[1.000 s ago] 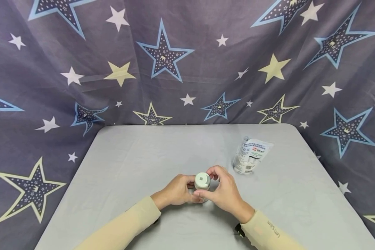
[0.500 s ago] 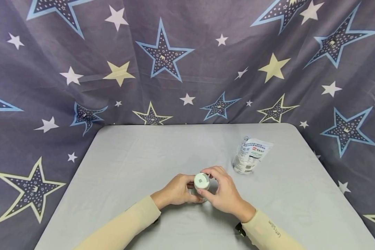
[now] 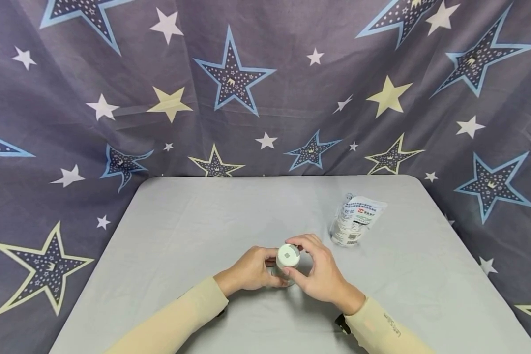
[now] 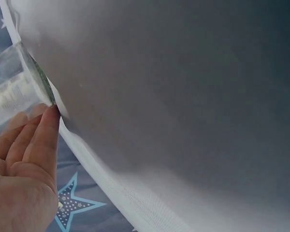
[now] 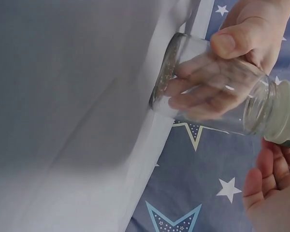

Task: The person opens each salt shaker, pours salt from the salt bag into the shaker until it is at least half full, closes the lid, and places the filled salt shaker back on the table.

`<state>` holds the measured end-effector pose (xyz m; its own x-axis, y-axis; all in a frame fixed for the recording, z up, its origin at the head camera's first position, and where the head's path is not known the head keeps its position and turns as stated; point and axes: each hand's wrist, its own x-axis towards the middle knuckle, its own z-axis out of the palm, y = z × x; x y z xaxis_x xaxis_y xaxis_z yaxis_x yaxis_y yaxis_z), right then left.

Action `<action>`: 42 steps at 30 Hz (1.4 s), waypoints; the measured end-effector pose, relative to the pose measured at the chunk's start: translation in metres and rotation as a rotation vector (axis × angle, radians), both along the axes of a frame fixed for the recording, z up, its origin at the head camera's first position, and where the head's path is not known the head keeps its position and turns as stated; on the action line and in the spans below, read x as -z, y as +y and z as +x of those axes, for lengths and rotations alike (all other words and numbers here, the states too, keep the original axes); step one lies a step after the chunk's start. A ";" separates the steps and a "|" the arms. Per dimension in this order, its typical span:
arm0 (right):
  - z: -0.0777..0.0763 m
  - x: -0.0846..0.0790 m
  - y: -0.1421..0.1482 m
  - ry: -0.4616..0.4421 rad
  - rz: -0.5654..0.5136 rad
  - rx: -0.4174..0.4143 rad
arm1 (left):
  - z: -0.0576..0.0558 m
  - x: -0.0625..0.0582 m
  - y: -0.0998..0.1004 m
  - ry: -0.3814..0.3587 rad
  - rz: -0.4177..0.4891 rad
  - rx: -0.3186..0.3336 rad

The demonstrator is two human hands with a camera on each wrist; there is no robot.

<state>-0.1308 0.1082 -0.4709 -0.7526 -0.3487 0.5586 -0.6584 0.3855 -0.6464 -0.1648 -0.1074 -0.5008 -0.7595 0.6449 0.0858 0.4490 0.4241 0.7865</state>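
Observation:
A clear glass jar [image 5: 212, 87] stands upright on the table between my hands, its pale green screw lid [image 3: 288, 255] on top. My left hand [image 3: 250, 269] grips the jar's side; in the right wrist view its thumb lies along the glass and its fingers show through from behind. The right hand [image 3: 320, 275] curls round the lid, thumb at the near edge and index finger at the far edge. No contents show through the glass. In the left wrist view, fingertips [image 4: 47, 113] touch the jar low down.
A white printed pouch [image 3: 356, 221] stands upright behind and to the right of my hands. The table [image 3: 194, 211] has a light grey cover. A star-patterned curtain [image 3: 265, 88] hangs at its back and sides.
The right hand's thumb and index finger have shifted round the lid, and the small square mark on the lid has turned. My left hand keeps its grip; the pouch is unmoved.

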 end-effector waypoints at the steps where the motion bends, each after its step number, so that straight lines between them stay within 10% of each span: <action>1: 0.000 0.000 0.001 0.000 -0.002 0.002 | 0.000 0.000 0.000 0.002 0.003 0.000; 24: 0.010 -0.004 0.028 0.118 -0.037 -0.026 | -0.001 0.002 0.000 0.011 0.025 0.010; 42: 0.017 0.006 0.054 -0.020 0.098 -0.159 | 0.001 0.001 0.001 -0.007 -0.003 -0.019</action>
